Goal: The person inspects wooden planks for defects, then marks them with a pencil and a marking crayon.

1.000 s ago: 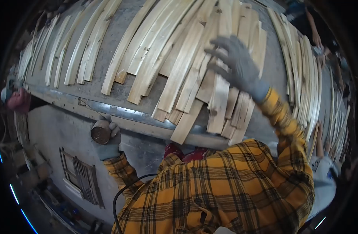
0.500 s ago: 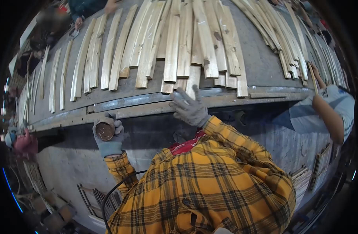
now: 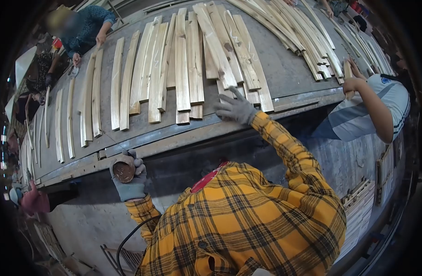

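Note:
My left hand (image 3: 129, 184), in a grey glove, is closed around a small round container with a brown top face (image 3: 124, 171). It is held beside the table's front edge. My right hand (image 3: 236, 109), also gloved, reaches over that edge with its fingers spread. Its fingertips are right at the near end of a wooden slat (image 3: 214, 43) that lies slanted on top of other slats. Beneath and beside it, several pale wooden slats (image 3: 182, 64) lie overlapping, some with white chalk-like marks.
The long grey table (image 3: 284, 73) has a metal-faced front edge (image 3: 174, 137). More slats (image 3: 307, 46) are heaped at the right. A person (image 3: 376, 101) at the right holds a slat; another person (image 3: 84, 27) works across the table. Stacked wood (image 3: 358, 216) stands on the floor.
My view has turned, so the table now slopes up to the right. My right hand has moved right along the slat ends. The left hand keeps its hold on the round container.

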Tool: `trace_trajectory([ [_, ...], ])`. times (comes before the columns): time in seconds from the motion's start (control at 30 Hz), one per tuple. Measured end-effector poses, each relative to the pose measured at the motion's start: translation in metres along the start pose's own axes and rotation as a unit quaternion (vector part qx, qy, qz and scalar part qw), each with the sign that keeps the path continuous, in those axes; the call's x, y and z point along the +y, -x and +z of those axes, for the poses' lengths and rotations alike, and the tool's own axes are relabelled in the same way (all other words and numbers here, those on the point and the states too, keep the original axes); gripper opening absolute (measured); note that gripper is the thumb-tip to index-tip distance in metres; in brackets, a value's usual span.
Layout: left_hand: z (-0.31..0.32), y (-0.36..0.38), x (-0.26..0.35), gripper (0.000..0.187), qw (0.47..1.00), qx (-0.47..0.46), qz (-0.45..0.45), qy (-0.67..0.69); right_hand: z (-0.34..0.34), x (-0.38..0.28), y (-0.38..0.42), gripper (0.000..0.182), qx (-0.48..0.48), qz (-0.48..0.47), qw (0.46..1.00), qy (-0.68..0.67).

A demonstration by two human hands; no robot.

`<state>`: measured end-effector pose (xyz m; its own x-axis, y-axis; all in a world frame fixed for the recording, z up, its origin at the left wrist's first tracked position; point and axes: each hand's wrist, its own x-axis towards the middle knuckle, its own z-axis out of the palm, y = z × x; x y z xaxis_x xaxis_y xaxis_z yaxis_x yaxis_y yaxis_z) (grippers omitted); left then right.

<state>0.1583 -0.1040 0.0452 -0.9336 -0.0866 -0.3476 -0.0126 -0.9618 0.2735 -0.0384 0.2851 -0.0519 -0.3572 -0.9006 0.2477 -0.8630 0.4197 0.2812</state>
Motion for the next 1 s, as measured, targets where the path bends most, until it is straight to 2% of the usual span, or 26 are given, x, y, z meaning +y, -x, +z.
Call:
trace_trajectory([
  [0.07,0.005,0.003,-0.006,0.043,1.0,0.001,-0.005,0.011,-0.008,0.004,-0.003,0.029,-0.031,0.023,0.998,-0.049],
  [0.1,0.006,0.003,-0.009,0.043,1.0,0.019,-0.007,0.005,-0.001,0.005,0.004,0.035,-0.025,0.027,0.997,0.064],
  [0.13,0.008,0.002,-0.011,0.044,0.999,0.036,-0.008,-0.003,-0.018,0.002,0.008,0.035,-0.025,0.032,0.997,0.063],
  [0.17,0.011,-0.002,-0.011,0.044,0.999,0.035,-0.01,-0.006,-0.039,-0.007,0.016,0.04,0.05,0.166,0.984,0.038],
  [0.2,0.012,-0.005,-0.013,0.043,0.999,0.034,-0.028,-0.018,-0.056,-0.015,0.026,0.044,0.12,0.294,0.948,0.012],
  [0.23,0.014,-0.005,-0.016,0.043,0.998,0.035,-0.044,-0.026,-0.057,-0.017,0.039,0.051,0.026,0.402,0.913,0.07],
  [0.27,0.017,-0.007,-0.018,0.043,0.998,0.036,-0.042,-0.022,-0.042,-0.013,0.045,0.051,0.025,0.397,0.915,0.071],
  [0.33,0.03,-0.018,-0.023,0.044,0.995,0.081,-0.06,-0.015,-0.016,0.003,0.043,0.055,0.201,0.537,0.818,0.04],
  [0.4,0.044,-0.03,-0.024,0.043,0.995,0.065,-0.068,-0.019,-0.007,0.03,0.031,0.058,0.219,0.527,0.819,0.063],
  [0.47,0.052,-0.031,-0.03,0.043,0.995,0.07,-0.05,-0.04,0.008,0.055,0.031,0.056,0.253,0.565,0.786,-0.004],
  [0.5,0.058,-0.032,-0.029,0.043,0.995,0.079,-0.053,-0.04,0.004,0.057,0.031,0.054,0.232,0.603,0.763,0.012],
  [0.53,0.061,-0.032,-0.027,0.043,0.995,0.08,-0.039,-0.037,-0.009,0.058,0.03,0.054,0.237,0.595,0.768,0.003],
  [0.6,0.058,-0.024,-0.021,0.044,0.998,0.023,-0.06,-0.02,-0.027,0.051,0.015,0.057,0.274,0.625,0.73,0.023],
  [0.63,0.052,-0.016,-0.019,0.045,0.999,0.042,-0.013,-0.022,-0.006,0.037,-0.001,0.057,0.266,0.614,0.743,-0.001],
  [0.7,0.042,-0.005,-0.007,0.045,0.999,0.027,-0.007,0.017,0.039,-0.007,-0.034,0.054,0.143,0.484,0.862,-0.048],
  [0.73,0.039,0.0,0.0,0.044,0.999,0.02,-0.007,0.026,-0.052,-0.034,-0.095,0.049,0.091,0.359,0.929,-0.025],
  [0.77,0.03,0.006,0.006,0.044,0.999,0.021,0.002,0.044,-0.036,-0.056,-0.121,0.044,0.139,0.28,0.94,-0.139],
  [0.8,0.027,0.014,0.009,0.044,0.998,0.029,0.013,0.045,-0.021,-0.067,-0.137,0.041,0.073,0.181,0.965,-0.177],
  [0.83,0.024,0.02,0.013,0.042,0.998,0.026,0.017,0.052,-0.014,-0.078,-0.152,0.037,0.135,0.1,0.963,-0.209],
  [0.87,0.021,0.027,0.016,0.04,0.998,0.02,0.019,0.058,-0.003,-0.081,-0.155,0.037,0.137,0.093,0.963,-0.213],
  [0.93,0.003,0.039,0.036,0.041,0.998,0.007,0.029,0.058,0.019,-0.076,-0.159,0.035,0.053,0.023,0.991,-0.123],
  [0.97,-0.005,0.044,0.047,0.041,0.997,0.01,0.037,0.064,0.016,-0.067,-0.153,0.03,0.085,-0.009,0.987,-0.137],
  [1.0,-0.015,0.049,0.061,0.041,0.996,0.01,0.046,0.07,0.018,-0.059,-0.14,0.026,0.054,-0.002,0.992,-0.113],
])
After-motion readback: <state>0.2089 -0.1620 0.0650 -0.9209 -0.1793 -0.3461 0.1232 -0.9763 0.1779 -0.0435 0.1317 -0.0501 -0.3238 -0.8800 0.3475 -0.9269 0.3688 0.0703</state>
